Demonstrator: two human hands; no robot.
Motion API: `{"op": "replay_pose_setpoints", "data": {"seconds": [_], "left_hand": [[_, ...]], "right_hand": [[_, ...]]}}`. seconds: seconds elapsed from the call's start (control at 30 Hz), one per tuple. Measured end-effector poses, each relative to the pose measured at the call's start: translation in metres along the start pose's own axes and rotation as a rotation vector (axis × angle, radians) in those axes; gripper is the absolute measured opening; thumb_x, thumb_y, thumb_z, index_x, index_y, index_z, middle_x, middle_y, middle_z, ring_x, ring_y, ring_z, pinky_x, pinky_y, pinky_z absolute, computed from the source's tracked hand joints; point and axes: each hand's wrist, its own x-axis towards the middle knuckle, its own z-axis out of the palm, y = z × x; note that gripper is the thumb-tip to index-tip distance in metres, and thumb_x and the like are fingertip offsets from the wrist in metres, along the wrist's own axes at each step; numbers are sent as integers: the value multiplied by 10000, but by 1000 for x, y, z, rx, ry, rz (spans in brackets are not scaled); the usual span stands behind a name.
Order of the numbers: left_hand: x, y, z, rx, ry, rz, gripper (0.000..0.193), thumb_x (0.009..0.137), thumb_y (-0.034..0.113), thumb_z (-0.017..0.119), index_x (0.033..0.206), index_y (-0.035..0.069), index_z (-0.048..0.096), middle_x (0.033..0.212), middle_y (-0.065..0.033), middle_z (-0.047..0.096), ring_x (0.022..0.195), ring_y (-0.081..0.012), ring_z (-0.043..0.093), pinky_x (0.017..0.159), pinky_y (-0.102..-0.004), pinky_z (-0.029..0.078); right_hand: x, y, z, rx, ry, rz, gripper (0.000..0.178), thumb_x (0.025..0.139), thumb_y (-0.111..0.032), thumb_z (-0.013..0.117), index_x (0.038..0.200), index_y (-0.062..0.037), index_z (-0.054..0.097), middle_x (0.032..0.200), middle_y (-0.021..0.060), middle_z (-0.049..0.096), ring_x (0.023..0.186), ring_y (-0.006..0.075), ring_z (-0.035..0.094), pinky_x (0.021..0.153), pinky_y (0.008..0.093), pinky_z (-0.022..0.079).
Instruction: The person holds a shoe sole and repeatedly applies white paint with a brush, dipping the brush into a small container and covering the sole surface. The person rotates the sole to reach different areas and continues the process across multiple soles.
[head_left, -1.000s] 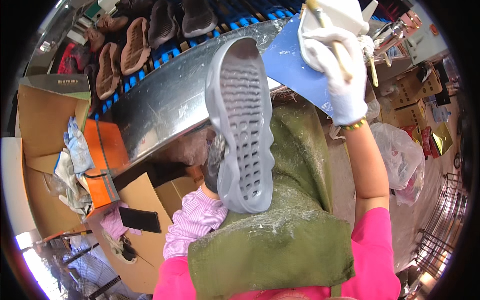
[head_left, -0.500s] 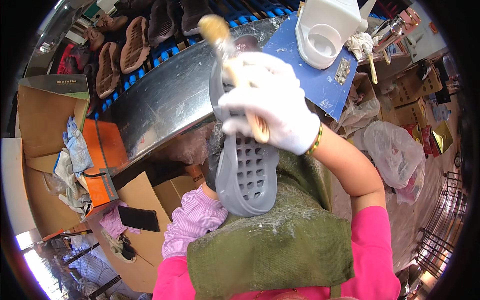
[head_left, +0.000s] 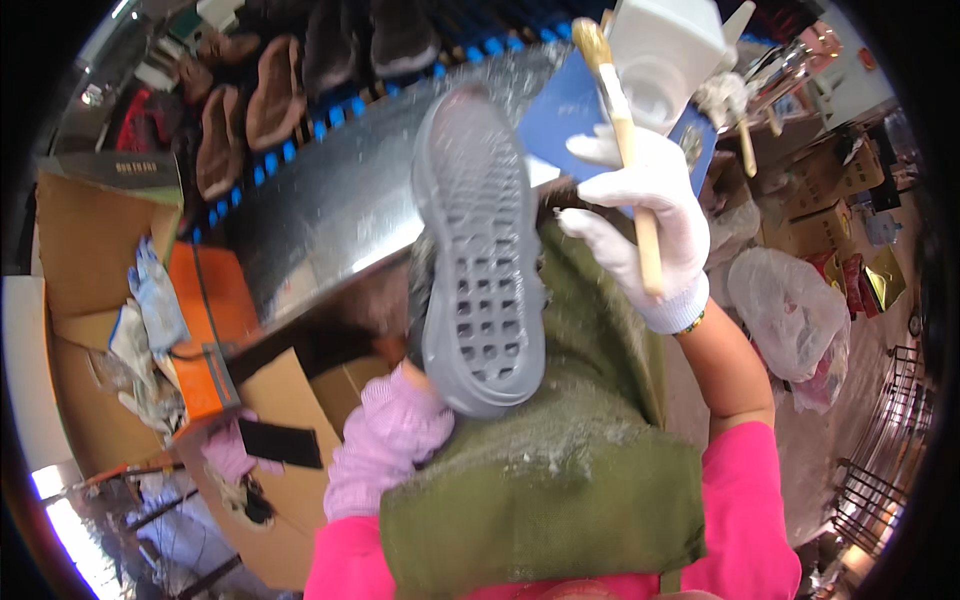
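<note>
A grey shoe sole (head_left: pixel 487 250) stands tilted over my apron, its underside with square pockets turned up and its surface shiny in places. My left hand (head_left: pixel 420 315) is behind the sole and holds it up; only a dark edge beside the sole and the wrist show, the fingers mostly hidden. In my white-gloved right hand (head_left: pixel 660 215) is a brush (head_left: pixel 625 140) with a pale wooden handle, bristles pointing up and away. That hand is to the right of the sole, apart from it, thumb and fingers loosely spread around the handle.
A white plastic container (head_left: pixel 665 60) stands on a blue board (head_left: pixel 555 115) at the back right. Brown soles (head_left: pixel 275 95) lie on a blue roller rack beyond the metal bench edge (head_left: pixel 320 215). At left are an open cardboard box (head_left: pixel 100 240) and gloves (head_left: pixel 155 300); another brush (head_left: pixel 745 140) lies right.
My right hand with the brush has moved right, off the sole, uncovering its upper part. The brush now points more upright. The sole has shifted slightly.
</note>
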Motion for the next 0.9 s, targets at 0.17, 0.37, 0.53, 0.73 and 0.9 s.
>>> {"op": "replay_pose_setpoints", "data": {"seconds": [0.17, 0.37, 0.53, 0.73, 0.9], "left_hand": [[-37, -25, 3, -18, 195, 244, 777, 914, 627, 452, 1450, 69, 384, 1427, -171, 460, 1291, -369, 469, 1074, -530, 396], [-27, -19, 13, -76, 117, 330, 546, 948, 459, 474, 1307, 50, 511, 1276, -163, 577, 1138, -327, 583, 1003, -496, 461], [-20, -1, -2, 104, 126, 273, 491, 986, 364, 465, 1331, 14, 469, 1246, -184, 584, 1090, -322, 620, 941, -450, 527], [21, -15, 39, 3, -19, 57, 436, 1053, 307, 350, 1384, 33, 429, 1304, -150, 555, 1140, -265, 602, 968, -380, 524], [60, -26, 56, -149, -94, -94, 588, 980, 367, 473, 1453, 45, 337, 1415, -161, 450, 1268, -285, 500, 1061, -421, 443]], "right_hand": [[28, 38, -46, 397, 101, 305, 261, 982, -205, 548, 1039, 27, 653, 934, 77, 686, 870, 150, 652, 791, 259, 518], [92, 155, -89, 339, 188, 549, 443, 1017, -396, 476, 1128, 5, 628, 927, 91, 683, 769, 119, 653, 663, 232, 520], [152, 207, -97, 378, 106, 676, 438, 973, -463, 528, 1133, -84, 678, 905, 27, 697, 752, 73, 633, 680, 209, 491], [140, 232, -94, 617, 288, 647, 451, 964, -443, 555, 1151, -47, 661, 1015, 67, 704, 796, 110, 668, 716, 223, 510], [132, 238, -89, 669, 300, 547, 465, 1010, -389, 490, 1259, -6, 576, 1168, 86, 664, 866, 138, 674, 720, 242, 530]]}}
